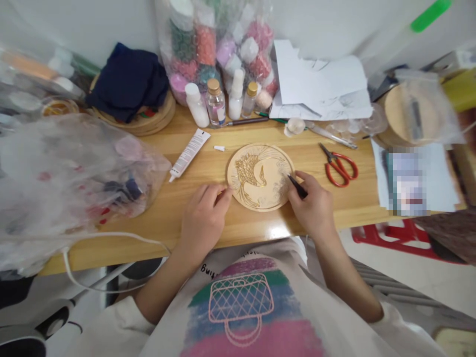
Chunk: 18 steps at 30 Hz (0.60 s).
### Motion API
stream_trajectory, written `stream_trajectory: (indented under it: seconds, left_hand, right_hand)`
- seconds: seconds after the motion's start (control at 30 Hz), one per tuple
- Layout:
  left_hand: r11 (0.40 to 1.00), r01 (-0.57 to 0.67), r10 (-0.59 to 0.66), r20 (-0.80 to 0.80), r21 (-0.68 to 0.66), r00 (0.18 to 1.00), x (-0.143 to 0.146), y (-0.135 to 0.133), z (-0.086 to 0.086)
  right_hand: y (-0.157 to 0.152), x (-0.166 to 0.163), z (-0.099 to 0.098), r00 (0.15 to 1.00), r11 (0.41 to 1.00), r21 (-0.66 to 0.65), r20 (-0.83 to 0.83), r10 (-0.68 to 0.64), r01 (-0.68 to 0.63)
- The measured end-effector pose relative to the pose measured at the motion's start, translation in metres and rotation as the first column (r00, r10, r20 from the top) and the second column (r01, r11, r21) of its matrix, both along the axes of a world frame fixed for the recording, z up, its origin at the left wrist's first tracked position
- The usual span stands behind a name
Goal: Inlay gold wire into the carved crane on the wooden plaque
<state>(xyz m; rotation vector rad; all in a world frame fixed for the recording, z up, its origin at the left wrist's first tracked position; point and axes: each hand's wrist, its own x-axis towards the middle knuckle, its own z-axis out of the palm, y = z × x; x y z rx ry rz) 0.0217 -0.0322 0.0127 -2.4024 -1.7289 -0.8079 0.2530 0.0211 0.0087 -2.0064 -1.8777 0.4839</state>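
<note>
A round pale plaque (267, 191) lies flat on the wooden table, with a crane and curling lines worked in gold-coloured wire and paler lines at its right. My left hand (206, 213) is closed at the plaque's left rim, thumb and forefinger gripping the edge. In my right hand (313, 206), at the right rim, I pinch black tweezers (298, 187), their tip pointing in over the plaque. A small white cap (219, 148) and a white glue tube (190, 154) lie to the left. Red-handled scissors or snips (340, 167) lie to the right.
Small bottles (216, 103) stand behind the plaque, before a plastic bag of coloured jars (223, 44). White papers (320, 84) lie at the back. A crumpled clear bag (74, 173) fills the left side. A white cable (107, 235) crosses the front left edge.
</note>
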Motion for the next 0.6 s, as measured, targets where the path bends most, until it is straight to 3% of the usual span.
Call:
stream_trajectory:
  seconds: [0.2, 0.4, 0.6]
  left_hand:
    - [1.0, -0.013, 0.014, -0.035, 0.019, 0.999, -0.003, -0.002, -0.005]
    - [0.995, 0.084, -0.081, -0.058, 0.045, 0.995, -0.006, -0.009, -0.009]
    - [0.988, 0.135, -0.123, -0.142, 0.072, 0.982, -0.008, -0.003, -0.005]
  right_hand:
    - [-0.04, -0.005, 0.003, 0.996, 0.996, -0.01, 0.006, -0.092, 0.092]
    - [-0.073, -0.013, 0.007, 0.978, 0.987, -0.104, -0.155, -0.138, 0.123]
    - [-0.09, -0.014, 0.009, 0.95, 0.988, -0.111, -0.279, -0.139, 0.111]
